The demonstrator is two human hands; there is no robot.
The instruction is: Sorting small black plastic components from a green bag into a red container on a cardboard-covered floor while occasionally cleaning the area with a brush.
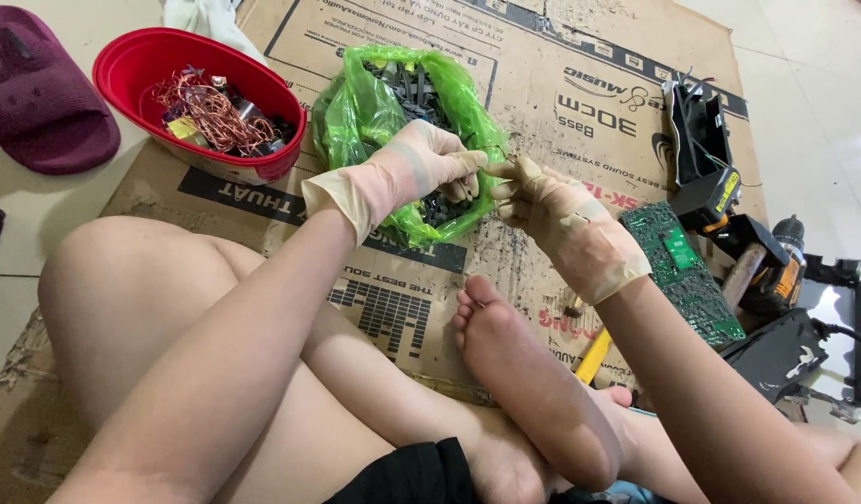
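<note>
From the head view I see both hands gloved in thin beige latex, meeting over a green plastic bag [374, 103] that lies open on flattened cardboard [542, 56].

The left hand [426, 163] has its fingers curled down into the front lip of the bag, closed around some of the dark pieces [413, 86] inside (small black plastic or metal scraps; too small for me to tell which). The right hand [552, 210] is pinched shut, thumb and forefinger pressed together at the tip and touching the left hand's fingertips. Something small may sit in that pinch; I cannot tell what.

The bag sits just ahead of the person's crossed legs, between the two forearms. A bare foot [524, 373] rests on the cardboard below the hands.

Around it:
- A red oval bowl [132, 56] just left of the bag, holding tangled copper wire [211, 117] and dark bits.
- A maroon slipper [38, 89] on the tile at far left.
- A green circuit board [687, 271] just right of the right wrist.
- A cordless drill [766, 261], black and yellow, beyond the board.
- A black frame piece with wires [696, 126] further up on the right.
- A yellow tool handle [594, 355] showing under the right forearm.
</note>
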